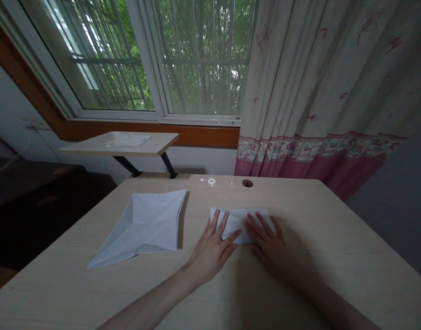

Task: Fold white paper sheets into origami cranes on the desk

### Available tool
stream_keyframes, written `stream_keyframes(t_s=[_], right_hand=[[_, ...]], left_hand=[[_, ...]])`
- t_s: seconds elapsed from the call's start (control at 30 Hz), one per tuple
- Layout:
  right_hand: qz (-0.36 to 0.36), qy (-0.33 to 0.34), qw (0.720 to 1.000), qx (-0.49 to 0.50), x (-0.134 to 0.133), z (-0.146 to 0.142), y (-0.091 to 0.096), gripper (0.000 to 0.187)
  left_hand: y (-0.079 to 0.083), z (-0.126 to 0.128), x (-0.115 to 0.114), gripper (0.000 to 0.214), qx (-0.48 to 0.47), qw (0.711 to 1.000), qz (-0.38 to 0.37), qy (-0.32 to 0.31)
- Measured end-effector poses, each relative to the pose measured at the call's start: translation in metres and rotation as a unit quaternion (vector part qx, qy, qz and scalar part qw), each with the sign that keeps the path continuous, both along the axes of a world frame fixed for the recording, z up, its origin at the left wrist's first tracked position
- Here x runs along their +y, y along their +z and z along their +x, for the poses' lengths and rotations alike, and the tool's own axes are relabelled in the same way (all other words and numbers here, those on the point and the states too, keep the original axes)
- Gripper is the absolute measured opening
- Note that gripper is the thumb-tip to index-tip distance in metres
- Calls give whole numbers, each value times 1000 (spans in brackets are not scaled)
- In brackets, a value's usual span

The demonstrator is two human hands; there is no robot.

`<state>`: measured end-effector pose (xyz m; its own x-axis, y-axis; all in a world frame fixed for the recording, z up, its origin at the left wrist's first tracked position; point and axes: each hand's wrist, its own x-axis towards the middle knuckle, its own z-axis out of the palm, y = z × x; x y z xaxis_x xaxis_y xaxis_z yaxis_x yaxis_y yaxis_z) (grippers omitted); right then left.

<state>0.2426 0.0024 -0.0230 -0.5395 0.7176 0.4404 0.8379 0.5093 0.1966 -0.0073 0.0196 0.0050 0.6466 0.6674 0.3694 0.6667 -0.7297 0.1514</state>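
Note:
A small folded white paper point(240, 219) lies on the pale wooden desk point(299, 220). My left hand point(213, 247) lies flat on its left part, fingers spread and pointing away from me. Beside it, my right hand point(267, 243) presses flat on the paper's right half, fingers stretched out. Neither hand grips anything. A larger creased white sheet point(144, 227) lies unfolded on the desk to the left, apart from both hands.
A round cable hole point(247, 183) sits near the desk's far edge. A small raised shelf point(124, 143) on black legs stands at the back left. Behind are a barred window point(196, 59) and a pink-hemmed curtain point(327, 91). Dark floor lies left of the desk.

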Motion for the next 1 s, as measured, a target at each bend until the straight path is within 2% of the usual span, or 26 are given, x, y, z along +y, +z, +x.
stream_keyframes(t_s=[0.13,0.23,0.33,0.47,0.8,1.0], right_hand=[[-43,19,999,-1,4,4,-8,53],[-102,43,994,8,5,7,-11,55],[-146,49,988,18,5,8,-9,55],[-177,37,983,29,4,5,-5,51],[-198,-9,979,54,4,1,5,47],[-176,-39,981,70,7,1,-3,50]], left_hand=[[-2,-1,0,42,29,1000,3,8],[-1,-3,2,39,51,998,-4,-27],[1,-4,3,39,64,995,-34,-71],[2,-4,3,38,39,995,-55,-73],[3,-1,2,35,42,995,-73,-59],[3,0,-1,35,57,996,-51,-55]])
